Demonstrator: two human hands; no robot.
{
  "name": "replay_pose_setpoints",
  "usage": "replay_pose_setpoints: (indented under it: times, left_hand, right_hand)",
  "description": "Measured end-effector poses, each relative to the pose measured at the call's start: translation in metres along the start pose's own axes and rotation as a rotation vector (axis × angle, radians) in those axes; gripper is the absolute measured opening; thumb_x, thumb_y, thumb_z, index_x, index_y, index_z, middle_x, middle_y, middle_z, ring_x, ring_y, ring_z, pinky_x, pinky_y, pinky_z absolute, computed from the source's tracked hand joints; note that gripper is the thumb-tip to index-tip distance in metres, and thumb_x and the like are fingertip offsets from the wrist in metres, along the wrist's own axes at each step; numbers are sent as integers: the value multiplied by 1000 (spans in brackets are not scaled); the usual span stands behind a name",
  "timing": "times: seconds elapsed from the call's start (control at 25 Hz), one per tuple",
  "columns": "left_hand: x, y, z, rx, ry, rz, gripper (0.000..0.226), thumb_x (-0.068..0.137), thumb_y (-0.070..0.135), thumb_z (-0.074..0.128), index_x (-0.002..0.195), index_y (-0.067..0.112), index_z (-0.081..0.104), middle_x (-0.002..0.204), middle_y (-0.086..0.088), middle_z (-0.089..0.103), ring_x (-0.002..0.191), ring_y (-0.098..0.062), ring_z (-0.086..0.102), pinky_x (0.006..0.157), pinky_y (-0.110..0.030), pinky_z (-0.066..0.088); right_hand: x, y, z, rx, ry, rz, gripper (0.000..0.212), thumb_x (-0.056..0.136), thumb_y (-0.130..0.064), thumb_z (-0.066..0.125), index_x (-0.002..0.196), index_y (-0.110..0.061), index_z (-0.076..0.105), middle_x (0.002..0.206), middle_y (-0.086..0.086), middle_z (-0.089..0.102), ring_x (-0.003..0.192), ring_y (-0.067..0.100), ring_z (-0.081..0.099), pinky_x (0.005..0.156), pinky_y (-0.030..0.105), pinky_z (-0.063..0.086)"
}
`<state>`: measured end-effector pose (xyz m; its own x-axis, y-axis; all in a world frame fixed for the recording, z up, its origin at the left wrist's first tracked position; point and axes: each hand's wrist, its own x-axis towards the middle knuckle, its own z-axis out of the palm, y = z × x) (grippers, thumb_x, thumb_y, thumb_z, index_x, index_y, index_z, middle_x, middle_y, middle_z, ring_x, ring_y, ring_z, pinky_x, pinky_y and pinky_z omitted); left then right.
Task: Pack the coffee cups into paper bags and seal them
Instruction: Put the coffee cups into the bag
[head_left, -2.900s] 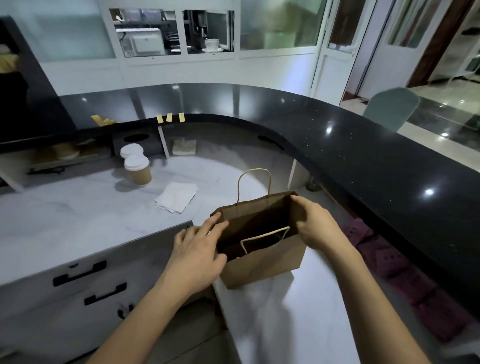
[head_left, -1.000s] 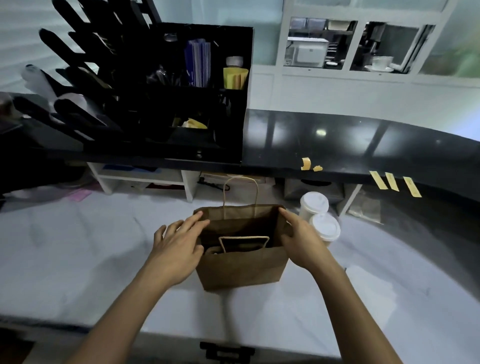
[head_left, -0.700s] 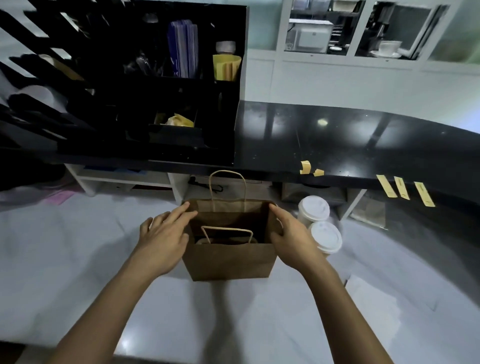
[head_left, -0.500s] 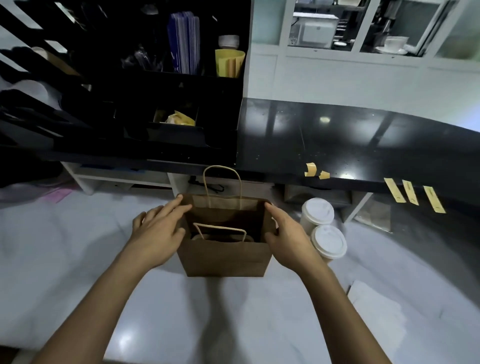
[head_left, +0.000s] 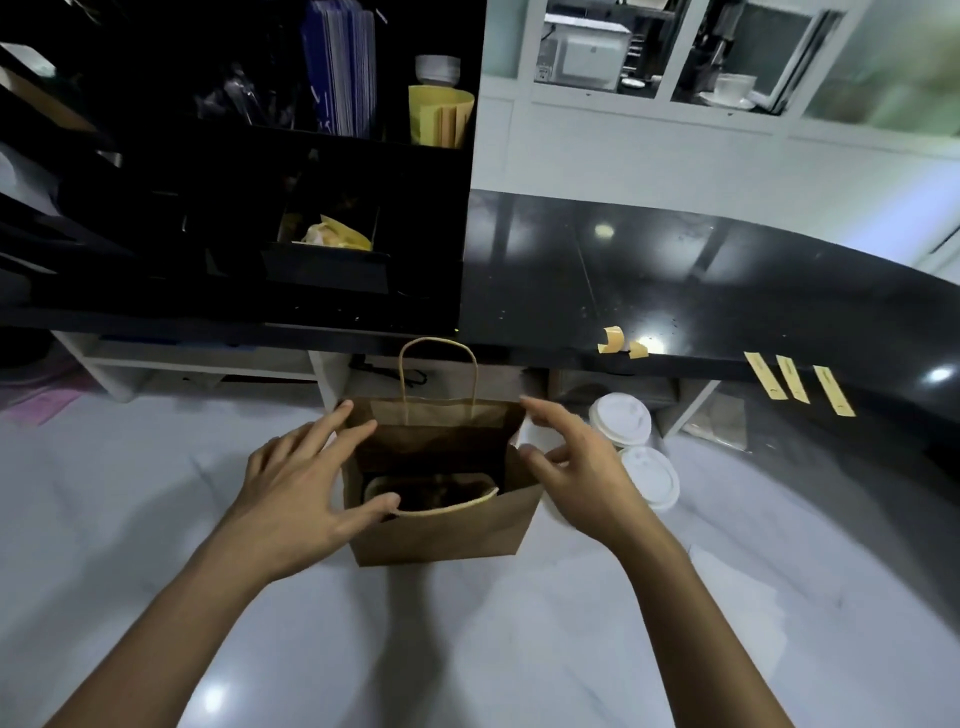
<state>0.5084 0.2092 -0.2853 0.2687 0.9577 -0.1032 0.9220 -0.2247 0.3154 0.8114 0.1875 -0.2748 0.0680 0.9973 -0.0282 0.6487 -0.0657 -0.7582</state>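
The interior of the open brown kraft-paper bag (head_left: 441, 530) is in shadow; its contents cannot be made out. The bag stands upright on the glossy white marble-patterned surface (head_left: 519, 649), far twisted-paper handle raised, near handle folded inward. The left hand (head_left: 298, 493) has fingers extended against the bag's left wall, thumb at the near rim. The right hand (head_left: 582, 467) is loosely spread at the right wall; contact is unclear. Two paper coffee cups with white plastic lids (head_left: 636, 452) stand just right of the bag, bodies mostly hidden.
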Motion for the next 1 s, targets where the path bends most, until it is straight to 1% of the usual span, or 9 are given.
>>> replay_pose_setpoints:
  times: [0.08, 0.12, 0.2, 0.28, 0.36, 0.44, 0.56, 0.72, 1.0]
  left_hand:
    - [0, -1, 2, 5, 7, 8, 97, 70, 96, 21, 155, 50, 11, 165, 21, -10, 151, -16, 6, 121, -46, 13]
    - [0, -1, 2, 2, 11, 15, 97, 71, 97, 21, 155, 49, 12, 165, 21, -10, 151, -17, 7, 121, -46, 14]
    - [1, -2, 1, -12, 17, 28, 98, 72, 97, 21, 156, 48, 13, 166, 20, -8, 152, -18, 8, 121, -47, 14]
    - [3, -1, 3, -7, 27, 33, 97, 73, 96, 23, 156, 47, 13, 166, 18, -7, 151, -19, 9, 121, -47, 14]
    - [3, -1, 4, -7, 29, 31, 95, 76, 93, 28, 157, 46, 14, 167, 17, -7, 151, -21, 9, 122, -49, 11]
    - [4, -1, 5, -16, 33, 37, 94, 76, 90, 31, 157, 45, 14, 167, 16, -6, 151, -21, 9, 122, -49, 10]
    - [4, -2, 5, -32, 50, 53, 94, 76, 92, 30, 156, 45, 16, 167, 16, -4, 151, -21, 11, 122, -49, 10]
    - [4, -2, 5, -32, 49, 53, 96, 73, 92, 26, 156, 45, 14, 166, 17, -5, 150, -20, 10, 122, -48, 10]
    - [1, -4, 5, -43, 45, 54, 96, 73, 91, 27, 156, 44, 14, 166, 16, -5, 149, -20, 9, 122, -49, 10]
  right_hand:
    - [2, 7, -7, 48, 170, 17, 51, 97, -34, 66, 144, -43, 47, 122, -15, 62, 94, -2, 64, 71, 12, 49]
    - [3, 14, -13, 20, 268, 64, 53, 95, -33, 68, 143, -39, 48, 122, -11, 63, 100, 2, 63, 74, 16, 51]
    - [6, 32, -25, -152, 394, 248, 62, 91, -34, 73, 146, -30, 44, 132, 2, 60, 116, 21, 58, 90, 34, 52]
    - [8, 53, -34, -372, 356, 448, 76, 86, -44, 75, 148, -22, 38, 143, 11, 51, 129, 34, 47, 104, 48, 41]
    - [8, 66, -35, -463, 285, 584, 91, 81, -57, 75, 151, -18, 32, 150, 14, 44, 136, 38, 41, 109, 52, 35]
    - [7, 77, -30, -470, 245, 638, 99, 78, -65, 74, 151, -16, 31, 151, 15, 43, 138, 39, 41, 110, 52, 33]
    - [6, 87, -24, -444, 211, 657, 95, 78, -65, 72, 149, -16, 34, 148, 15, 44, 135, 39, 43, 109, 51, 34]
    - [8, 88, -21, -395, 255, 648, 82, 83, -55, 72, 145, -12, 39, 139, 17, 48, 128, 41, 48, 105, 51, 37]
    - [2, 83, -24, -367, 263, 638, 80, 81, -49, 77, 140, -6, 46, 131, 18, 47, 121, 41, 49, 100, 52, 45]
